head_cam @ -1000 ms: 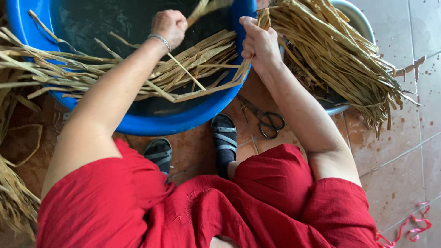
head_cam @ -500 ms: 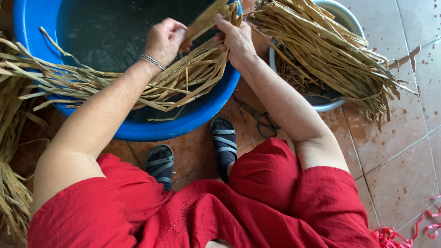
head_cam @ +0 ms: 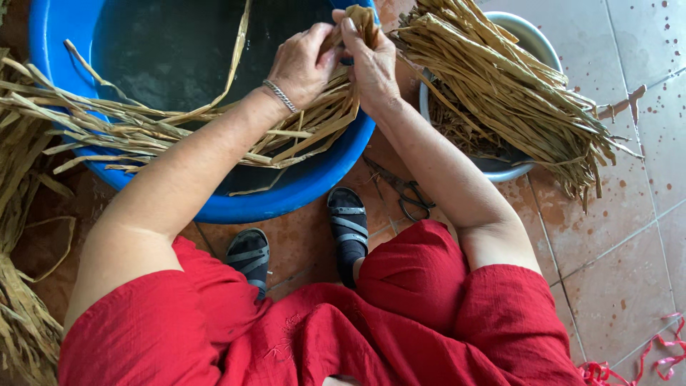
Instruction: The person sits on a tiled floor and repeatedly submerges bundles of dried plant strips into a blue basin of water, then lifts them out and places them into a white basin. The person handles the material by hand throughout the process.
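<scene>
My left hand [head_cam: 304,64] and right hand [head_cam: 368,61], fingers closed on a dried leaf strip [head_cam: 361,18]; blue tub [head_cam: 300,196] beneath them, scissors [head_cam: 404,193] below.

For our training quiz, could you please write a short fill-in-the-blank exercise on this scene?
1. Both hands, left hand and right hand, grip a folded bundle of dried ____ strips.
2. The big tub is ____ in colour.
3. The scissors lie on the tiled ____.

Missing words: leaf; blue; floor
</scene>
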